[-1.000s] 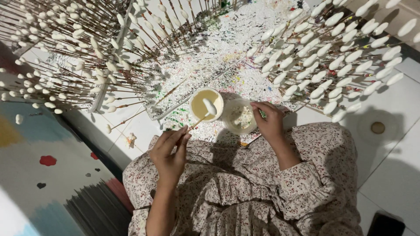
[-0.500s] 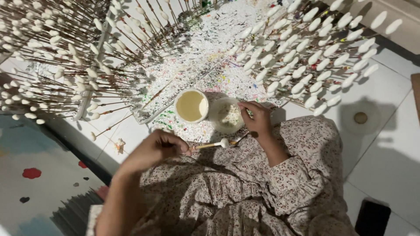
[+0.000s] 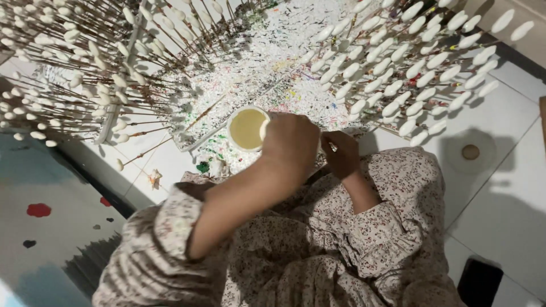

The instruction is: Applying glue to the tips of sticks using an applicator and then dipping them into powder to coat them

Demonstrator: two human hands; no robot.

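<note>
My left hand (image 3: 291, 142) is a closed fist reaching across my lap, just right of a white cup of cream-coloured liquid (image 3: 247, 128). It hides the second cup seen earlier. The thin stick with a white oval tip that it held is mostly hidden; a bit of white shows at the fist's edge by the cup. My right hand (image 3: 342, 154) is curled close beside the left, pinching a thin brush-like tool (image 3: 333, 147). Both hands are above my floral dress (image 3: 341, 239).
Racks of sticks with white oval tips (image 3: 398, 62) fan out right and left (image 3: 68, 74) over a paint-speckled sheet (image 3: 267, 62). A round floor drain (image 3: 470, 152) lies to the right, a dark phone (image 3: 479, 281) at bottom right, a painted mat (image 3: 40, 227) on the left.
My left hand has swung up and right from my lap, carrying the stick, and now covers the second cup. My right hand has barely moved.
</note>
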